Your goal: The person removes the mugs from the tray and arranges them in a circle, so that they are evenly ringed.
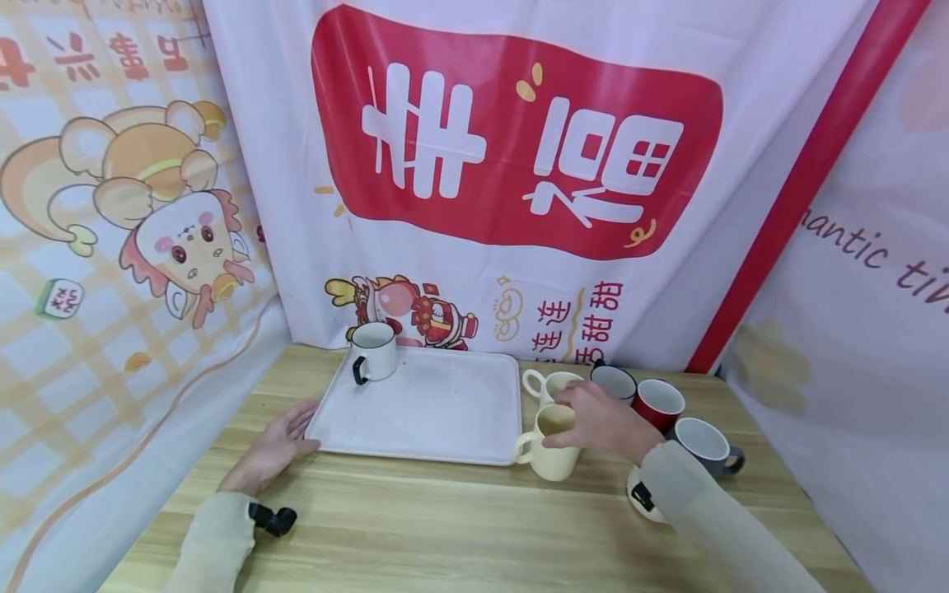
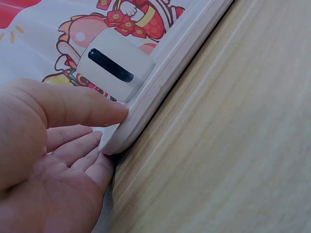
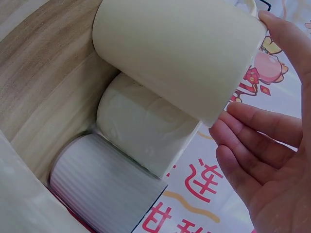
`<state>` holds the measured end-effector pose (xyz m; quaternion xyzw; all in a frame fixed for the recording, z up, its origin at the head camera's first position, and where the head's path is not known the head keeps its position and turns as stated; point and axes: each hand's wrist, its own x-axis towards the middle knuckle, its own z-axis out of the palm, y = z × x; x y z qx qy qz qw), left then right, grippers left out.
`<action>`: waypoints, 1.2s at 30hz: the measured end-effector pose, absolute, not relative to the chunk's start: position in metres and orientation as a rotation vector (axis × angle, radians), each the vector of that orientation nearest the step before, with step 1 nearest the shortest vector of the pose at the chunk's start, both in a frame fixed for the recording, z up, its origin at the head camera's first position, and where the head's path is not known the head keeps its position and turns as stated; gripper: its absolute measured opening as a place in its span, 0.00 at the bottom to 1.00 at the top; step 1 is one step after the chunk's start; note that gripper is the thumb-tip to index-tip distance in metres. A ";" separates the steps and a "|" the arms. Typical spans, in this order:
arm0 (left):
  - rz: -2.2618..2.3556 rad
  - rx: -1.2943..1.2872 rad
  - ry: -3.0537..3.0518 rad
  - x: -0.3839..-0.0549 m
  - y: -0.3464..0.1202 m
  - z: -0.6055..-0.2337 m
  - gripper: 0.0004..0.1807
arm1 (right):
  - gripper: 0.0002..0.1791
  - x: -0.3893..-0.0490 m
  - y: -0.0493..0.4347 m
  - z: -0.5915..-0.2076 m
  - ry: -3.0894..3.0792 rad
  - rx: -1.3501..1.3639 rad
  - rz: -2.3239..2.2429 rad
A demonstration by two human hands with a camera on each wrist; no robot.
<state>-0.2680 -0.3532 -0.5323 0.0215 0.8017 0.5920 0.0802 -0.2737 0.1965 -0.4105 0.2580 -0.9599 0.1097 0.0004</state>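
Observation:
A white tray (image 1: 437,403) lies on the table, with a white mug with a black handle (image 1: 374,352) upright in its back left corner. My left hand (image 1: 278,441) is at the tray's front left corner, thumb at the rim and straight fingers along the outer side. At the tray's right end stands a plain cream mug (image 1: 552,461), its handle toward the tray. My right hand (image 1: 602,422) reaches over this mug's mouth. In the right wrist view the thumb (image 3: 279,29) is at the rim near the handle, and the other fingertips lie right at the opposite rim.
Behind the cream mug is an embossed off-white mug (image 1: 544,387). A ribbed white mug with a dark rim (image 1: 614,380), a red mug (image 1: 656,403) and a grey mug (image 1: 704,445) stand to the right. Another light mug (image 1: 643,498) is partly hidden under the right sleeve.

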 end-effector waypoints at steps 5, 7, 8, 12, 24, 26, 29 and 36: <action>1.767 0.061 2.401 -0.268 -0.354 -0.534 0.49 | 0.35 -0.273 0.197 -0.410 -3.021 0.783 0.364; 1.765 0.065 2.401 -0.268 -0.354 -0.534 0.50 | 0.35 -0.273 0.197 -0.410 -3.032 0.767 0.375; 1.766 0.066 2.401 -0.268 -0.353 -0.534 0.49 | 0.36 -0.273 0.198 -0.410 -3.037 0.759 0.376; 1.767 0.089 2.399 -0.269 -0.353 -0.535 0.50 | 0.37 -0.273 0.198 -0.410 -3.026 0.768 0.344; 1.764 0.099 2.405 -0.266 -0.354 -0.533 0.50 | 0.43 -0.276 0.146 -0.388 -2.964 0.858 0.372; 1.765 0.090 2.405 -0.266 -0.355 -0.533 0.50 | 0.42 -0.280 0.131 -0.388 -2.946 0.884 0.388; 1.763 0.090 2.399 -0.267 -0.355 -0.533 0.50 | 0.43 -0.285 0.110 -0.390 -2.935 0.909 0.482; 1.736 0.089 2.419 -0.267 -0.354 -0.533 0.50 | 0.42 -0.302 0.061 -0.408 -2.858 0.997 0.637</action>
